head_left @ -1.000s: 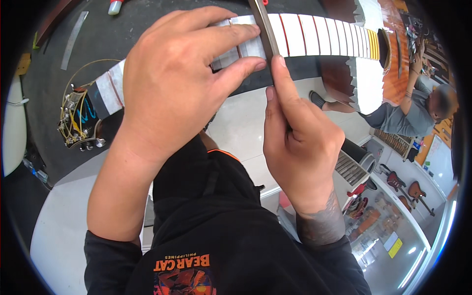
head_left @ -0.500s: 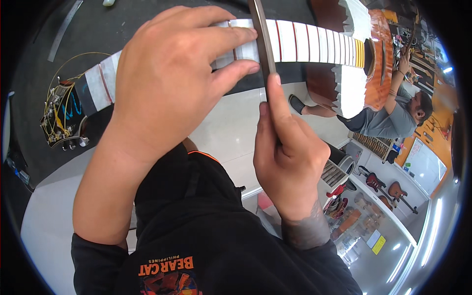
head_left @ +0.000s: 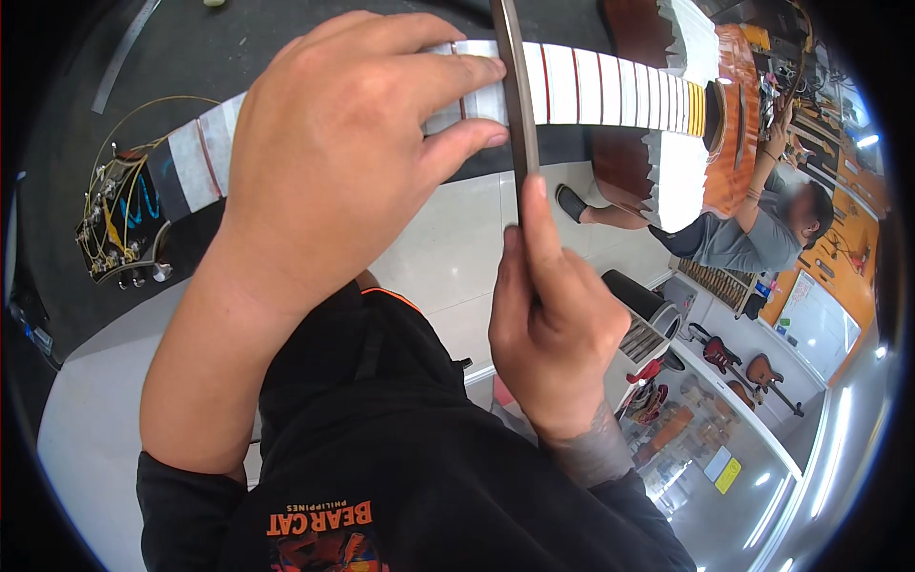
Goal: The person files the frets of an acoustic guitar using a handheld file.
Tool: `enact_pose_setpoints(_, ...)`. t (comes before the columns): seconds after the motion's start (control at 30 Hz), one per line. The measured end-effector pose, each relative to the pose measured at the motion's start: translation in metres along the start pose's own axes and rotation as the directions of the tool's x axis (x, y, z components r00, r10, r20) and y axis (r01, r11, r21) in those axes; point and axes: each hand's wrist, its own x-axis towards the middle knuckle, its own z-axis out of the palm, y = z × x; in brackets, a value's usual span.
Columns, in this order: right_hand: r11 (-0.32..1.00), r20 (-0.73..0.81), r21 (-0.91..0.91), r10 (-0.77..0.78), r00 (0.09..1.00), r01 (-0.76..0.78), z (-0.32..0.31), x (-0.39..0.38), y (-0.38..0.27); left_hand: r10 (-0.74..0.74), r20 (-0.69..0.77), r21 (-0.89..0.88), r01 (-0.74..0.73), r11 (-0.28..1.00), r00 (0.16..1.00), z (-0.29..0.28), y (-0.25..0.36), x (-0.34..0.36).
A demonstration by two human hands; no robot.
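In my right hand (head_left: 562,334) is a long, narrow metal file (head_left: 519,105), gripped at its near end with the index finger stretched along it. The file lies crosswise over the guitar neck (head_left: 562,86), whose fingerboard is masked with white tape between the frets. My left hand (head_left: 334,162) rests over the neck left of the file, fingers spread. Its index fingertip and thumb tip sit close beside the file's left edge. Beyond my left wrist is the headstock (head_left: 124,224) with loose, curling strings. The guitar body (head_left: 634,172) at the right carries white masking with jagged edges.
The guitar lies on a dark bench top (head_left: 219,57) with a metal ruler (head_left: 124,57) at the far left. Another person (head_left: 777,224) works at the right, beside a tool-hung orange board (head_left: 853,238). Electric guitars (head_left: 762,372) and a glass case (head_left: 705,448) are lower right.
My right hand has drawn the file toward me, down along its length. My left hand stays nearly in place on the neck.
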Motion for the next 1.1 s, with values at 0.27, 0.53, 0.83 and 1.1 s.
enact_pose_setpoints(0.27, 1.000, -0.049, -0.023, -0.011, 0.999, 0.009, 0.003, -0.097, 0.013, 0.085, -0.129, -0.061, -0.093, 0.994, 0.988, 0.000, 0.000, -0.002)
enact_pose_setpoints(0.53, 0.994, -0.179, 0.020, -0.101, 0.979, 0.107, 0.016, 0.017, 0.010, -0.126, 0.088, 0.054, 0.121, 0.991, 0.988, -0.006, 0.004, 0.000)
enact_pose_setpoints(0.83, 0.999, -0.140, -0.025, -0.030, 0.990, 0.027, -0.003, -0.069, 0.018, -0.060, 0.174, -0.167, 0.089, 0.982, 0.983, -0.013, -0.003, 0.000)
enact_pose_setpoints(1.1, 1.000, -0.119, -0.027, -0.013, 0.993, 0.010, 0.004, -0.102, 0.019, -0.068, 0.229, -0.023, 0.075, 0.997, 0.971, -0.024, 0.004, 0.000)
